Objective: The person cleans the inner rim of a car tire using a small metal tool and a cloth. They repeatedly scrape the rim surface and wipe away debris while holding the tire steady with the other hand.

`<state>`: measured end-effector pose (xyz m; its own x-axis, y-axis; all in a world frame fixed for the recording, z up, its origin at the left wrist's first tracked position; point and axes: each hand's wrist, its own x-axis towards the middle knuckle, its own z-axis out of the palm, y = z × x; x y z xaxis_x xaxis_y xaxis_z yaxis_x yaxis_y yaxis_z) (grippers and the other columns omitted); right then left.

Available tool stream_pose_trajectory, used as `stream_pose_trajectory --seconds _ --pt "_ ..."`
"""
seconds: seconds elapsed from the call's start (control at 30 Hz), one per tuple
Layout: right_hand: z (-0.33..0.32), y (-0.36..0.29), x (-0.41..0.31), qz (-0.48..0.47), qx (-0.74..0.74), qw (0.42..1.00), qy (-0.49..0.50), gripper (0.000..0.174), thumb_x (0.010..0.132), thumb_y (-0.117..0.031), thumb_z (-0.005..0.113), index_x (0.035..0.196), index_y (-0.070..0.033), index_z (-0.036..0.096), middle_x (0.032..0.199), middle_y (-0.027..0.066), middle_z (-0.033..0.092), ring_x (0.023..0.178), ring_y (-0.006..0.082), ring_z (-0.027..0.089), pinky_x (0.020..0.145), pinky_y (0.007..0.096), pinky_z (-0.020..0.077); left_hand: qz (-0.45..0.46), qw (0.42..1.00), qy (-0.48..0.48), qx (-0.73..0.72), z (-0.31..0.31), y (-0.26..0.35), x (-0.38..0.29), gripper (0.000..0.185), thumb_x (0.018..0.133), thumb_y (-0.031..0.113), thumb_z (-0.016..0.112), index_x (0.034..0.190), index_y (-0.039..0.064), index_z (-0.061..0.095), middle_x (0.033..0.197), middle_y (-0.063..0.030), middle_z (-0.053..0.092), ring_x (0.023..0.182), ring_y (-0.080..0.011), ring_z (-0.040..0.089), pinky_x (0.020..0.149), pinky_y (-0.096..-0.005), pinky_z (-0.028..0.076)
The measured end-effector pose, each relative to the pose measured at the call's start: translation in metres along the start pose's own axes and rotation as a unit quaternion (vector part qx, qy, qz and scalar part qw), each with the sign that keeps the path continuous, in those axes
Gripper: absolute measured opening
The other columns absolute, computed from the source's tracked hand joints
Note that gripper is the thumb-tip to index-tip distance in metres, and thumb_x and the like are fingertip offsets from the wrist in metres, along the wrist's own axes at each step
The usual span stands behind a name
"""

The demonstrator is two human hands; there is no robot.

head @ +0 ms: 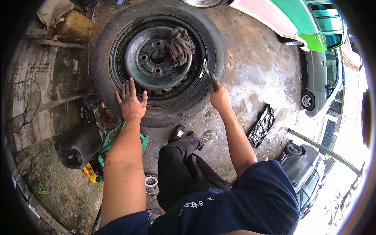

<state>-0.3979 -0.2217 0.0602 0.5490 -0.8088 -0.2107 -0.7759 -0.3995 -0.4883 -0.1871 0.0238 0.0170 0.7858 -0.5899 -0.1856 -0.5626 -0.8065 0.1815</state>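
Observation:
A tyre point(102, 64) on a black steel wheel rim point(138, 70) lies flat before me. My left hand point(131, 101) rests on the tyre's near left part, fingers spread over the rim's edge, holding nothing. My right hand point(218, 93) is closed around the handle of a metal hand tool point(205, 69), whose head is at the rim's right edge; its exact kind I cannot tell. A pale strip point(202, 73) shows beside that head. On the far right side of the wheel's centre sits a crumpled dirty rag point(181, 47).
A black plastic part point(261, 126) lies on the concrete at right. Cars stand beyond it, including a grey one point(321, 79). At left are a black container point(77, 147), a green plastic frame point(144, 142) and a yellowish jerrycan point(73, 26). A ring-shaped part point(151, 181) lies near my legs.

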Motion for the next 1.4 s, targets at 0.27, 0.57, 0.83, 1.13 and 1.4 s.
stream_pose_trajectory --seconds 0.27,0.57,0.83,1.13,1.4 --pt "-0.003 -0.008 -0.011 0.065 -0.017 0.997 -0.049 0.044 0.093 -0.020 0.054 0.138 -0.023 0.052 0.097 0.0312 0.064 0.094 0.0471 0.062 0.081 0.0538 0.0507 0.003 1.000 0.004 -0.004 0.001 -0.001 0.001 0.076 0.093 0.051 0.047 0.155 0.019 0.017 0.154 -0.0060 0.034 0.144 -0.0223 0.028 0.121 -0.0493 0.007" --pt "-0.003 -0.014 -0.026 0.049 -0.021 0.998 -0.019 0.047 0.091 -0.018 0.055 0.137 -0.025 0.052 0.089 0.0289 0.066 0.087 0.0471 0.064 0.075 0.0545 0.0521 0.001 1.000 -0.013 -0.009 0.000 -0.002 0.001 0.077 0.092 0.052 0.047 0.155 0.019 0.016 0.154 -0.0078 0.034 0.144 -0.0246 0.027 0.120 -0.0502 0.007" --pt "-0.009 -0.025 -0.035 0.008 0.056 0.998 0.031 0.055 0.090 -0.018 0.056 0.144 -0.024 0.044 0.093 0.0284 0.066 0.093 0.0443 0.064 0.079 0.0512 0.0513 0.011 1.000 -0.001 -0.012 0.002 -0.002 0.001 0.078 0.092 0.053 0.046 0.155 0.019 0.016 0.154 -0.0077 0.034 0.144 -0.0247 0.027 0.120 -0.0510 0.007" --pt "0.016 -0.073 -0.042 -0.076 0.047 0.993 -0.083 0.041 0.083 -0.019 0.062 0.122 -0.007 0.057 0.096 0.0222 0.068 0.095 0.0415 0.064 0.083 0.0484 0.0512 0.002 1.000 0.004 -0.002 0.003 -0.003 0.000 0.065 0.098 0.043 0.039 0.155 0.019 0.017 0.154 -0.0063 0.035 0.144 -0.0238 0.027 0.120 -0.0499 0.007" --pt "0.018 -0.097 0.036 -0.204 0.054 0.975 0.073 0.036 0.083 -0.023 0.068 0.115 -0.008 0.063 0.102 0.0167 0.064 0.096 0.0375 0.062 0.083 0.0451 0.0510 0.001 1.000 0.003 0.009 0.006 -0.004 0.000 0.064 0.099 0.044 0.037 0.154 0.019 0.017 0.155 -0.0049 0.033 0.145 -0.0222 0.026 0.121 -0.0496 0.007"
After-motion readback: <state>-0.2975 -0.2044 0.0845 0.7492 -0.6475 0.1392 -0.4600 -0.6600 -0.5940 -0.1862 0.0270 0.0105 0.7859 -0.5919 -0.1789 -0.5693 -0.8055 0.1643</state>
